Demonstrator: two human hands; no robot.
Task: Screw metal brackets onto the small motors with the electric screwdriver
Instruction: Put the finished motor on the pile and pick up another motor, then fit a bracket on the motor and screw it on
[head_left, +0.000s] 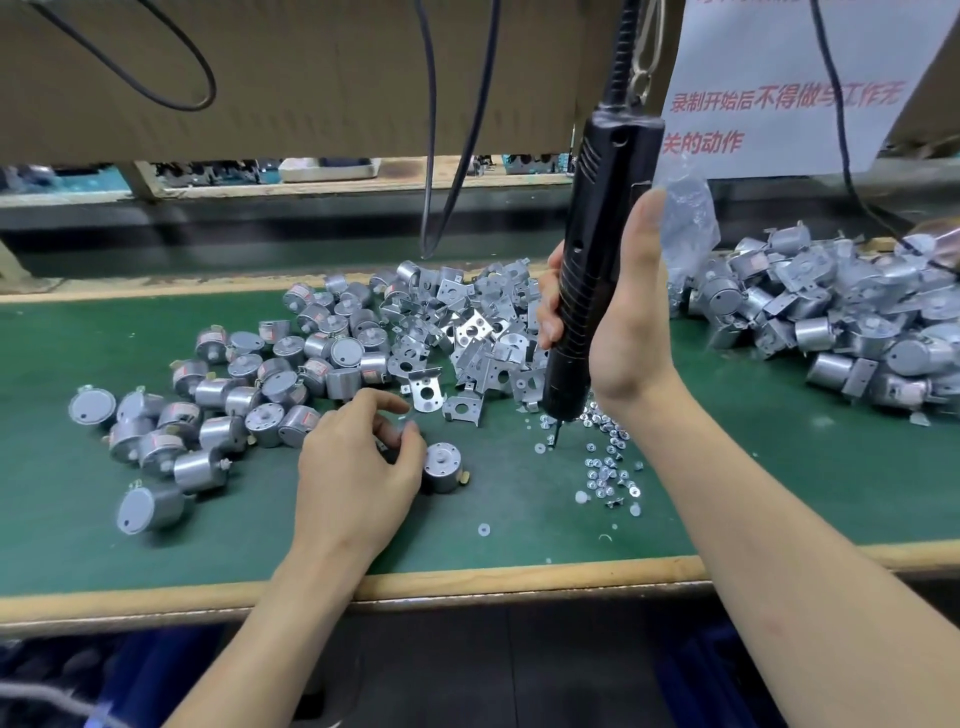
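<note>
At a green-matted workbench (779, 467) edged in pale wood, a worker's right hand (628, 322) wraps around a black electric screwdriver (597, 234) hung upright from a coiled cord, its bit tip down among loose screws (608, 462) and white washers. The left hand (358, 467) rests on the mat with fingers curled (whether they pinch anything cannot be told), just beside a single motor (442, 466). Bare motors (260, 384) lie heaped at left, metal brackets (467, 332) at centre, bracketed motors (831, 322) at right. A cardboard panel (311, 78), looping cables (441, 130) and a printed notice (779, 104) hang behind.
</note>
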